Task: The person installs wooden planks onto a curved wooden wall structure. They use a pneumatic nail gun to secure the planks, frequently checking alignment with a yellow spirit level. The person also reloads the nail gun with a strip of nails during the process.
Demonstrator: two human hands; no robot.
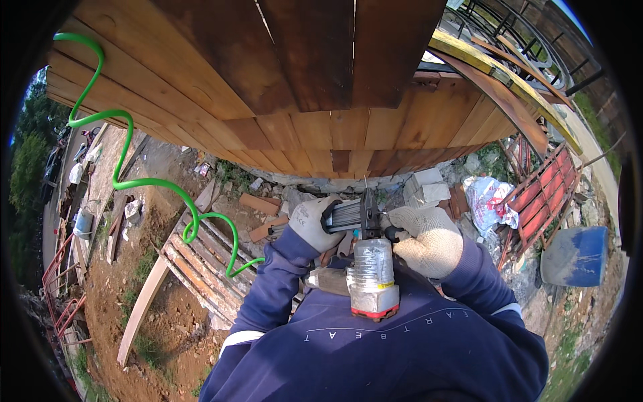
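Note:
A nail gun (374, 268) with a ribbed silver body and a red-edged cap lies against my dark blue top. Its long grey magazine (346, 216) and black nose end point toward the wooden wall. My left hand (310, 224), in a light glove with dark fingertips, is closed around the magazine from the left. On the other side, my right hand (429, 240), in a cream knitted glove, pinches a small black part beside the gun's nose. That hand's fingertips are partly hidden. Whether loose nails lie in either hand cannot be seen.
Overlapping brown boards (295, 134) cover the wall ahead. A green coiled hose (154, 181) hangs at left, running behind my left arm. Below lie a weathered slatted pallet (207, 268), rubble, a white sack (489, 201), a red metal grate (546, 191) and a blue container (579, 258).

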